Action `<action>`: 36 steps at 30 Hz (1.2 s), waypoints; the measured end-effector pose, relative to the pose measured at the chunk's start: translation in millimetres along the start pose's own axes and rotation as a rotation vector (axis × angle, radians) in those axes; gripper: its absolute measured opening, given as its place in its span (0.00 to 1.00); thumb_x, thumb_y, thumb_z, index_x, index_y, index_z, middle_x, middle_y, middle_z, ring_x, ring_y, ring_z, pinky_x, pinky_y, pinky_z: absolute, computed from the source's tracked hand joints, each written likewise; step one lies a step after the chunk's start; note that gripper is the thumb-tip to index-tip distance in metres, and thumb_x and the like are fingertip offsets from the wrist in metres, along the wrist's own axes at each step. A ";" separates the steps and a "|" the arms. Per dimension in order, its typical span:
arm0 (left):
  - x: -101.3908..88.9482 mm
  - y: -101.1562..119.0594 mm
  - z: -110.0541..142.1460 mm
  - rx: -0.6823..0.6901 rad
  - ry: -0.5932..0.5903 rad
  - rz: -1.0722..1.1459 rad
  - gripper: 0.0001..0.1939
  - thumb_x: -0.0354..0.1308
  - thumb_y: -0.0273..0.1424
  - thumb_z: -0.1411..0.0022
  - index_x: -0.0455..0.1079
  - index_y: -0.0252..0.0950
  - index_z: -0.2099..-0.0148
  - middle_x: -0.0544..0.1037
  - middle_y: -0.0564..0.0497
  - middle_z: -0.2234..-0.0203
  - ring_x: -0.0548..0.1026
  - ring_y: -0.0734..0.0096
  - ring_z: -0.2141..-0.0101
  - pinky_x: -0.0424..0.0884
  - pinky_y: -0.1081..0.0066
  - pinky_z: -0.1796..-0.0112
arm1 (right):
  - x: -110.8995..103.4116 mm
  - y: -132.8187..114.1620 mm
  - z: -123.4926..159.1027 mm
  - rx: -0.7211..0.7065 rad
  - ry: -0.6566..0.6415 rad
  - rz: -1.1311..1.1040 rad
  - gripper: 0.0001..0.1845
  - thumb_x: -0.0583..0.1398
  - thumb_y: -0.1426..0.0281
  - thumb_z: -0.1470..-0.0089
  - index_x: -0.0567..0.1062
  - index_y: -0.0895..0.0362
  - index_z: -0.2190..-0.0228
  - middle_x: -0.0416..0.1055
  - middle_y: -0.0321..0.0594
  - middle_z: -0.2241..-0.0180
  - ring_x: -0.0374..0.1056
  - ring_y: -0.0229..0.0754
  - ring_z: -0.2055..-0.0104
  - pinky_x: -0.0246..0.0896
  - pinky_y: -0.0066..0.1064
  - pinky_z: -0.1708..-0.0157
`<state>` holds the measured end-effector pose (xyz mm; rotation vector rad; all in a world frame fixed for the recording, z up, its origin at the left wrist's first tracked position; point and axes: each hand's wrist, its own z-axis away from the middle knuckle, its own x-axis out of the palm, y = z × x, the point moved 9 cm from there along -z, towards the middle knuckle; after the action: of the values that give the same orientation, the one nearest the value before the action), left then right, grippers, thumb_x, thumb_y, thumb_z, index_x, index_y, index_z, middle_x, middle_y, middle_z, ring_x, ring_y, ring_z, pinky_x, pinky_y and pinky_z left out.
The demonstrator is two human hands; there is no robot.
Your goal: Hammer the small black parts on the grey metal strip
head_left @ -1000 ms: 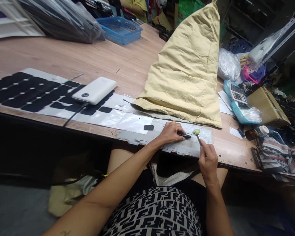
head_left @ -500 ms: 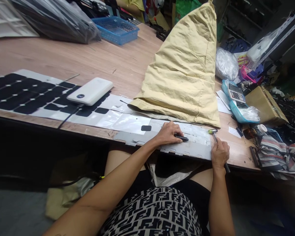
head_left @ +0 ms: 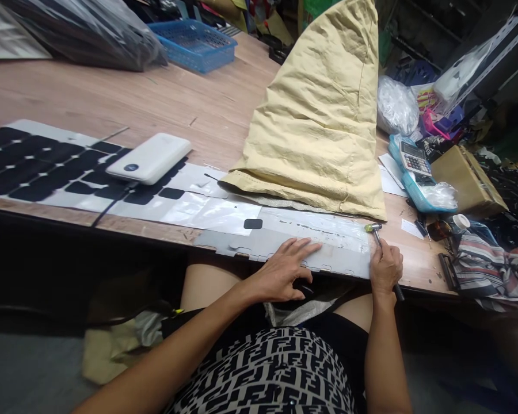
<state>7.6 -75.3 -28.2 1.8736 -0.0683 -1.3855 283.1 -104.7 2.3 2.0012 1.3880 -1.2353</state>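
My right hand (head_left: pixel 385 267) is closed round the handle of a small hammer (head_left: pixel 374 229). Its yellow-green and silver head points up over the board's right end, and the black handle end sticks out below my fist. At the table's front edge, my left hand (head_left: pixel 282 270) has its long fingers stretched over the grey board (head_left: pixel 328 257). Between its thumb and index finger is a short black pen-like object (head_left: pixel 304 286), mostly hidden. Clear film (head_left: pixel 315 223) with a row of dark marks lies along the board. Left of it is a small black patch (head_left: pixel 252 224).
A large yellow cloth bag (head_left: pixel 315 126) lies just beyond the board. To the left, a white power bank (head_left: pixel 150 158) rests on a black-celled solar panel (head_left: pixel 38 167). A blue basket (head_left: pixel 194 46) stands farther back. At right are a calculator (head_left: pixel 413 160) and a cardboard box (head_left: pixel 468 181).
My left hand has drawn back toward me, from the film to the board's near edge, and its fingers have spread out. The black object came with it. My right hand keeps the hammer nearly still.
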 end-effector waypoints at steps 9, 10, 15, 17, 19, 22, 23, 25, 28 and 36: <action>-85.2 -80.8 -20.8 -0.467 0.429 -0.063 0.16 0.55 0.38 0.32 0.78 0.37 0.50 0.79 0.43 0.58 0.73 0.52 0.54 0.71 0.54 0.52 | -1.3 -1.9 0.3 -0.014 0.014 0.012 0.19 0.55 0.71 0.38 0.80 0.52 0.50 0.71 0.43 0.62 0.61 0.44 0.61 0.54 0.35 0.61; -95.6 -90.4 -23.7 -0.545 0.445 -0.155 0.16 0.54 0.36 0.32 0.79 0.36 0.51 0.79 0.41 0.58 0.72 0.50 0.53 0.70 0.52 0.52 | -1.5 -2.2 0.3 -0.014 0.014 0.013 0.19 0.55 0.71 0.38 0.80 0.52 0.50 0.71 0.43 0.62 0.61 0.44 0.61 0.54 0.35 0.62; -114.9 -110.1 -48.9 -0.651 0.361 -0.380 0.17 0.48 0.29 0.32 0.78 0.34 0.52 0.78 0.38 0.54 0.69 0.43 0.47 0.66 0.48 0.48 | -3.4 -3.6 0.1 -0.004 0.016 0.009 0.18 0.55 0.70 0.38 0.80 0.53 0.51 0.71 0.43 0.62 0.61 0.44 0.61 0.54 0.35 0.62; -118.9 -111.2 -59.0 -0.622 0.384 -0.365 0.19 0.48 0.29 0.33 0.74 0.33 0.44 0.75 0.37 0.46 0.67 0.43 0.43 0.64 0.47 0.45 | -4.1 -3.9 -0.1 0.005 0.018 0.003 0.18 0.55 0.71 0.39 0.80 0.53 0.51 0.71 0.43 0.62 0.61 0.45 0.61 0.54 0.35 0.62; -125.4 -112.7 -68.0 -0.584 0.448 -0.325 0.26 0.48 0.27 0.33 0.64 0.33 0.34 0.67 0.37 0.36 0.63 0.44 0.39 0.62 0.48 0.41 | -4.4 -4.3 -0.3 0.007 0.017 -0.006 0.19 0.55 0.71 0.39 0.80 0.53 0.51 0.71 0.43 0.62 0.61 0.45 0.61 0.54 0.35 0.62; -133.1 -121.0 -80.1 -0.550 0.506 -0.256 0.34 0.50 0.25 0.34 0.51 0.32 0.28 0.57 0.38 0.30 0.58 0.47 0.34 0.58 0.50 0.37 | -3.9 -4.5 -0.4 0.007 0.010 -0.017 0.19 0.54 0.71 0.39 0.80 0.53 0.51 0.70 0.44 0.62 0.61 0.45 0.61 0.55 0.35 0.61; -134.2 -124.6 -83.8 -0.545 0.509 -0.235 0.35 0.50 0.25 0.34 0.50 0.31 0.27 0.56 0.37 0.29 0.57 0.47 0.33 0.58 0.51 0.36 | -3.8 -4.5 -0.3 0.007 0.008 -0.019 0.19 0.54 0.70 0.39 0.80 0.53 0.51 0.70 0.44 0.62 0.61 0.45 0.61 0.55 0.36 0.61; -134.2 -129.9 -89.7 -0.538 0.510 -0.207 0.35 0.53 0.26 0.35 0.51 0.32 0.28 0.55 0.37 0.29 0.56 0.46 0.33 0.57 0.50 0.36 | -3.8 -4.5 -0.1 0.008 0.005 -0.021 0.19 0.54 0.70 0.38 0.80 0.54 0.51 0.70 0.45 0.61 0.61 0.46 0.61 0.55 0.36 0.61; -130.7 -130.1 -94.2 -0.546 0.550 -0.196 0.27 0.59 0.32 0.36 0.64 0.36 0.36 0.56 0.38 0.31 0.57 0.42 0.34 0.58 0.48 0.37 | -4.1 -4.8 0.2 0.008 0.004 -0.021 0.20 0.54 0.70 0.38 0.80 0.53 0.51 0.70 0.45 0.61 0.61 0.46 0.61 0.55 0.36 0.61; -114.0 -125.9 -106.5 -0.690 0.677 -0.191 0.13 0.59 0.37 0.39 0.78 0.34 0.58 0.66 0.34 0.43 0.62 0.33 0.41 0.63 0.41 0.45 | -3.8 -5.6 -0.1 -0.006 0.014 0.004 0.19 0.55 0.70 0.39 0.80 0.53 0.51 0.71 0.44 0.61 0.61 0.46 0.61 0.55 0.36 0.61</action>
<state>0.8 123.7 -5.8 1.6568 0.8350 -0.6775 277.8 -104.3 6.3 2.0106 1.3922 -1.2165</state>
